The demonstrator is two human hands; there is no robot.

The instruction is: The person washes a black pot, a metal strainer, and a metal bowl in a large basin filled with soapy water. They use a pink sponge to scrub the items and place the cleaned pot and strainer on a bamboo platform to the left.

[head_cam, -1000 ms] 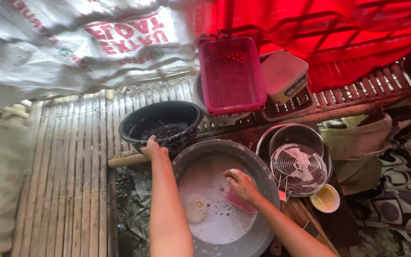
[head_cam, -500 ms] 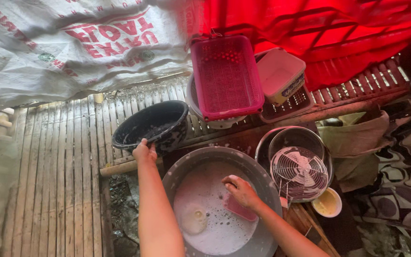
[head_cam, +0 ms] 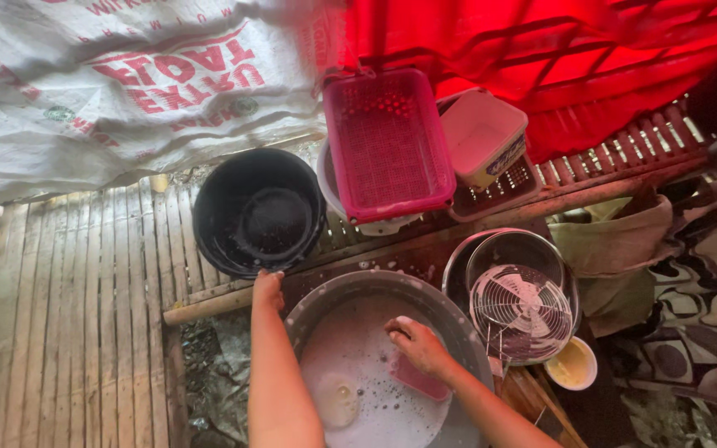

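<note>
1. The bamboo-slat floor (head_cam: 76,315) runs in long pale strips toward the camera, with a grey printed tarp (head_cam: 101,91) and a red sheet (head_cam: 558,58) hanging behind it.
2. The large grey metal basin (head_cam: 458,332) sits lowest and nearest, round, holding milky, soapy water; a small pale dish (head_cam: 335,400) lies under the water at its left side.
3. The black round tub (head_cam: 259,214) stands just beyond the basin's upper-left rim, glossy and wet inside.
4. The pink slotted plastic basket (head_cam: 387,145) lies tilted over a white bowl, long axis running away from the camera; a cream lidded tub (head_cam: 483,137) sits to its right.
5. A steel bowl holding a round wire fan guard (head_cam: 520,311) sits right of the basin, touching it.
6. The left hand (head_cam: 268,290) rests at the basin's far-left rim, fingers curled over the edge, nearest the black tub.
7. The right hand (head_cam: 418,347) is in the water, closed down on a pink sponge (head_cam: 419,379) that lies just toward the camera from the knuckles.
8. A small yellow cup (head_cam: 570,363) stands at the lower right.
</note>
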